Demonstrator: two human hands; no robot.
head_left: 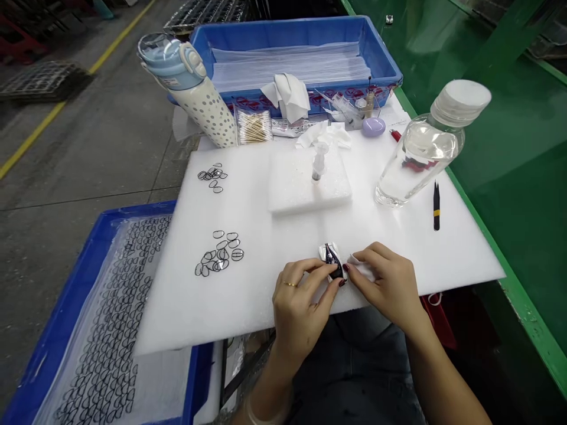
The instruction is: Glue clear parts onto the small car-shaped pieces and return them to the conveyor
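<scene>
My left hand (301, 298) pinches a small glossy black piece with a white part around it (330, 255), near the front edge of the white foam board (248, 319). Thumb and fingers press on its lower end. My right hand (390, 286) is closed on a crumpled white wipe (365, 270), its fingertips right beside the black piece. Part of the wipe is hidden under the fingers. Left of my hands, thin black oval rings lie in a front cluster (221, 254) and a back cluster (213, 175).
A small foam block (305, 189) carries an upright syringe-like piece (318, 162). Tweezers (436, 206) and a clear bottle (416, 156) are at right. Behind are cotton swabs (254, 127), a tumbler (199, 100) and a blue bin (292, 26). A tray of rings (106, 319) sits lower left.
</scene>
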